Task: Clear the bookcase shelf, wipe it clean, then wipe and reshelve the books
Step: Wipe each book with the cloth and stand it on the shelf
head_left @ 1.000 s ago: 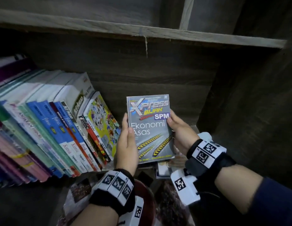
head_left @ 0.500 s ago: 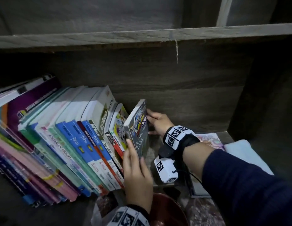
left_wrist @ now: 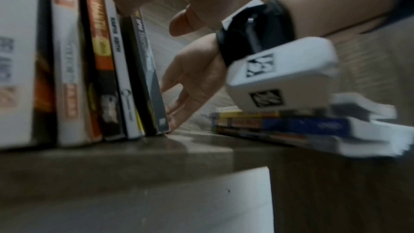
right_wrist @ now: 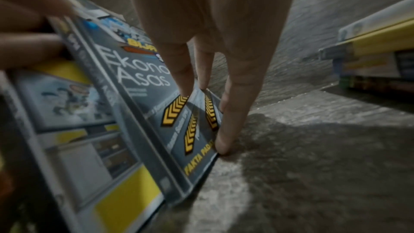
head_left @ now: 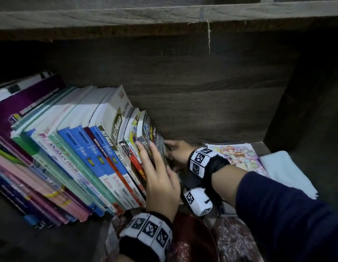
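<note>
The grey Ekonomi Asas book (head_left: pixel 152 133) stands at the right end of the leaning row of books (head_left: pixel 85 154) on the dark wooden shelf (right_wrist: pixel 313 148). My left hand (head_left: pixel 158 173) lies with straight fingers over its spine and front edge. My right hand (head_left: pixel 176 150) is inside the shelf to the right of the book, its straight fingers (right_wrist: pixel 226 130) pressing the cover (right_wrist: pixel 143 81) near the bottom corner. From the left wrist, the book's spine (left_wrist: pixel 150 77) rests against its neighbours, with the right hand (left_wrist: pixel 190 84) behind it.
At the shelf's right end lies a flat stack of books with a colourful cartoon cover (head_left: pixel 238 156) on top, and a white cloth (head_left: pixel 285 171) beside it. The upper shelf board (head_left: pixel 164 17) overhangs. A dark side wall (head_left: pixel 306 110) closes the right. A reddish bowl (head_left: pixel 192 239) sits below.
The grey book, held cover-up in both hands a second ago, was turned edge-on and set against the row. It now leans on the neighbouring books, pressed in by both hands.
</note>
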Demonstrator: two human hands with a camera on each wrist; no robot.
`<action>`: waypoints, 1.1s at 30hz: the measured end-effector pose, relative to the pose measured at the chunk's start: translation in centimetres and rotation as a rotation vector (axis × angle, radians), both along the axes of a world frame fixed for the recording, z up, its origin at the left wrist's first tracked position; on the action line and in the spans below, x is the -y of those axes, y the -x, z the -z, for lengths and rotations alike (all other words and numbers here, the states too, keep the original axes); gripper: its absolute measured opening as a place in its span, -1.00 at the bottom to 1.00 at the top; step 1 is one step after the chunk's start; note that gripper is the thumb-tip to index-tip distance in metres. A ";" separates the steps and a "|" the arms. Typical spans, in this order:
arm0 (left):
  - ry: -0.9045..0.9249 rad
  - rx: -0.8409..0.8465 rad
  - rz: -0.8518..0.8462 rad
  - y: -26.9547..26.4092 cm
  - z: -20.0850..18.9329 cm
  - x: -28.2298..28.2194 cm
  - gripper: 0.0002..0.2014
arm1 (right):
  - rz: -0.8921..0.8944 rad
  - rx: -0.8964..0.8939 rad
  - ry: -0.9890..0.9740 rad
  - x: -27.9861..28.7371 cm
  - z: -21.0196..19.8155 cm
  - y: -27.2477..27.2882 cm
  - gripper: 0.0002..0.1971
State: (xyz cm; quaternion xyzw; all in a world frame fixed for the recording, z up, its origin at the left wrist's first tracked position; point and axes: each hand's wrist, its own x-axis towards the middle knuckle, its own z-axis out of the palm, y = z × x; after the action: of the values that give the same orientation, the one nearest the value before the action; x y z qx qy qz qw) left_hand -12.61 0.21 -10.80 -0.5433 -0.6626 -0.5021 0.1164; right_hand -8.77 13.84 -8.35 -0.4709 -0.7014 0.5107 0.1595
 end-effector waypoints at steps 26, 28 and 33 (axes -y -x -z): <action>0.743 0.022 0.486 -4.2 -1.8 -3.3 -0.48 | 0.391 0.735 -0.388 0.5 -4.9 -23.0 -0.66; 0.873 0.177 0.571 -5.2 -0.1 -4.2 -0.40 | 0.381 0.841 -0.356 1.1 -2.7 -24.4 -0.59; 0.855 0.334 0.599 -6.7 2.6 -4.5 -0.36 | 0.519 0.908 -0.537 3.2 0.5 -25.0 -0.35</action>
State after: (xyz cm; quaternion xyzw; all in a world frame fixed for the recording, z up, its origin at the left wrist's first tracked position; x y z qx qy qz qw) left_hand -5.89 4.71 -13.44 -0.6200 -0.6336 -0.2784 -0.3696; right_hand 16.18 10.68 -8.84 -0.7421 -0.6659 0.0067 0.0766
